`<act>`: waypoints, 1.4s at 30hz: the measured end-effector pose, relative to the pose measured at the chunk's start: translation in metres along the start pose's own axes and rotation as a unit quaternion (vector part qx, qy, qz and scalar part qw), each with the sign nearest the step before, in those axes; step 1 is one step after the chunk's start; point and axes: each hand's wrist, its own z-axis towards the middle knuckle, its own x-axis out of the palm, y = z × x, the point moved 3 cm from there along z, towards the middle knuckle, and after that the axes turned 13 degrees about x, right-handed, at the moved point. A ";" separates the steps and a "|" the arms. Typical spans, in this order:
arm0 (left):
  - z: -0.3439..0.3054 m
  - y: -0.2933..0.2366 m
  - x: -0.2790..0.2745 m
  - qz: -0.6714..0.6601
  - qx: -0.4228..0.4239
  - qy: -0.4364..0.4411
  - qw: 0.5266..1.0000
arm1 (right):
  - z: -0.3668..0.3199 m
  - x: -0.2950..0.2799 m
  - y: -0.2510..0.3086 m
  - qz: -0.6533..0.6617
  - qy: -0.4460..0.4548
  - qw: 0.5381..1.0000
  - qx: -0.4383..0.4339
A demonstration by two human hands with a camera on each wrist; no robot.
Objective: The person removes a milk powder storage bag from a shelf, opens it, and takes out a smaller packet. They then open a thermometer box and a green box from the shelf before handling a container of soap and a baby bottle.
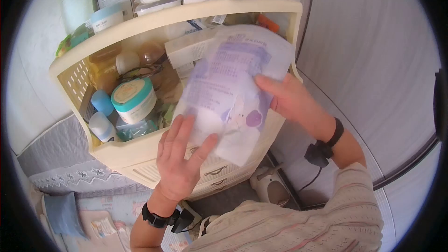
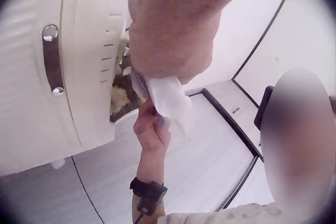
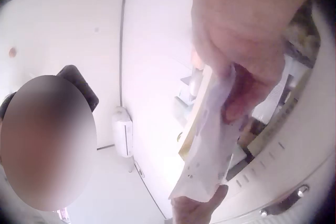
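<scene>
1. Packet of soft white-and-purple printed plastic (image 1: 221,77) is held up before the open top compartment of a cream plastic cabinet (image 1: 154,21).
2. The right hand (image 1: 294,98) pinches the packet's right edge, thumb across the front.
3. The left hand (image 1: 179,161) touches its lower left with extended, unclenched fingers.
4. A round white jar with a turquoise-rimmed lid (image 1: 134,100) sits inside the compartment.
</scene>
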 end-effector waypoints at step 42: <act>-0.068 -0.023 0.014 -0.728 -0.426 -0.113 0.525 | -0.059 0.048 -0.072 -0.145 0.044 0.988 0.020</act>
